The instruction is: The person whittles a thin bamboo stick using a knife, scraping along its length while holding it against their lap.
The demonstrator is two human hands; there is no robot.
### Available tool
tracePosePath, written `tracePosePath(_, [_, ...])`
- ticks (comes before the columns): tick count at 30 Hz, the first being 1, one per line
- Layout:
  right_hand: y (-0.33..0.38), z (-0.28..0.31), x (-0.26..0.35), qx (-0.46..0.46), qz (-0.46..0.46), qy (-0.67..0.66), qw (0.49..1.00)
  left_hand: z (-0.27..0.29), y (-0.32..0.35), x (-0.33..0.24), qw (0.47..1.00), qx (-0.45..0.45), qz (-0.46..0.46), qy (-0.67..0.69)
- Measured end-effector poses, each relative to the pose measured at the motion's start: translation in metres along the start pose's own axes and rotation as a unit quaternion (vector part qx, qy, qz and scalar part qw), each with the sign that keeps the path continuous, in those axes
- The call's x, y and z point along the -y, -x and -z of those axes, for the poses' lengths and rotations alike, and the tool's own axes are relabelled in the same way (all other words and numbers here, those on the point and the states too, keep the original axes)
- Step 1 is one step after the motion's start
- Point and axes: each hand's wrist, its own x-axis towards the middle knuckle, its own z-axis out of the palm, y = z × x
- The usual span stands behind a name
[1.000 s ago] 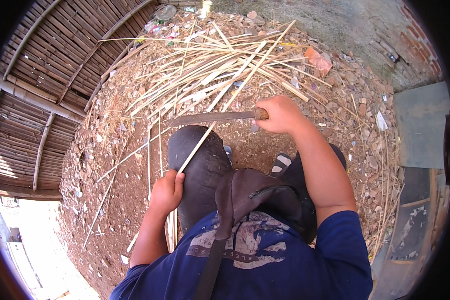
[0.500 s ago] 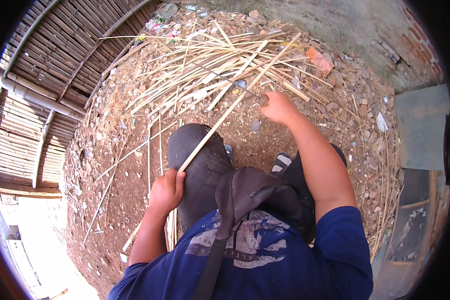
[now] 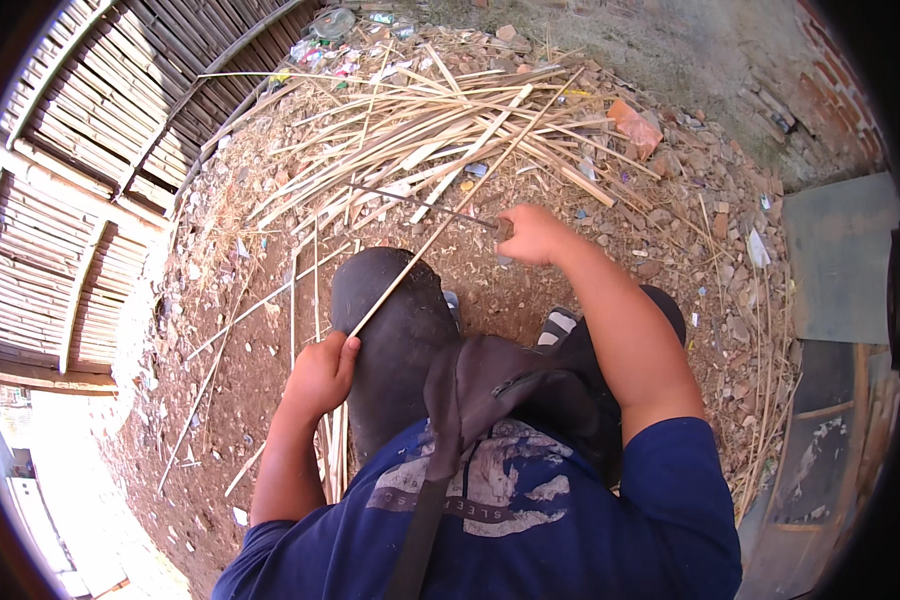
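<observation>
My left hand (image 3: 320, 375) is closed round the near end of a long, pale bamboo strip (image 3: 397, 278), beside my left knee. The strip slants up and right across the knee, its far end over a pile of similar strips (image 3: 390, 155). My right hand (image 3: 535, 237) grips the handle of a long, thin-bladed knife (image 3: 420, 204). The dark blade points left and crosses the held strip a little beyond the knee. Whether blade and strip touch, I cannot tell.
Several loose strips (image 3: 210, 385) lie on the dirt at the left, beside a bamboo-slat wall (image 3: 80, 270). An orange brick piece (image 3: 634, 128) sits right of the pile. Rubble runs along a rough wall (image 3: 690, 60); a grey-green panel (image 3: 842, 258) stands at the right.
My right hand has moved left and slightly nearer, bringing the knife blade down along the strip to a flatter angle. The strip now looks narrower, as if turned, and my left hand shifted slightly left.
</observation>
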Motion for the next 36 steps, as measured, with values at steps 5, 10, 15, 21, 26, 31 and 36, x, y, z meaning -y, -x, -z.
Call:
tracePosePath(5, [0.026, 0.007, 0.051, 0.006, 0.032, 0.070, 0.997, -0.005, 0.011, -0.002, 1.000, -0.023, 0.006, -0.010])
tracePosePath(10, [0.002, 0.021, -0.021, -0.075, -0.111, -0.038, 0.990, -0.002, -0.001, -0.003, 1.000, -0.012, -0.004, 0.023])
tracePosePath(15, [0.004, 0.014, -0.011, -0.072, -0.076, -0.042, 0.994, -0.002, 0.005, 0.003, 1.000, -0.014, -0.003, 0.006])
tracePosePath(21, [0.003, 0.004, 0.007, 0.015, -0.004, 0.009, 1.000, -0.010, 0.004, 0.001, 1.000, -0.016, 0.003, -0.004])
tracePosePath(26, [-0.001, 0.024, -0.028, -0.055, -0.115, -0.035, 0.991, -0.001, 0.006, -0.006, 0.999, -0.020, 0.005, -0.046])
tracePosePath(31, [0.022, -0.001, 0.028, -0.007, 0.000, 0.006, 1.000, -0.007, 0.007, -0.006, 0.999, -0.023, 0.007, -0.025])
tracePosePath(36, [0.003, 0.009, -0.008, 0.080, 0.016, -0.004, 0.997, -0.012, 0.005, -0.009, 0.998, -0.048, 0.001, -0.029])
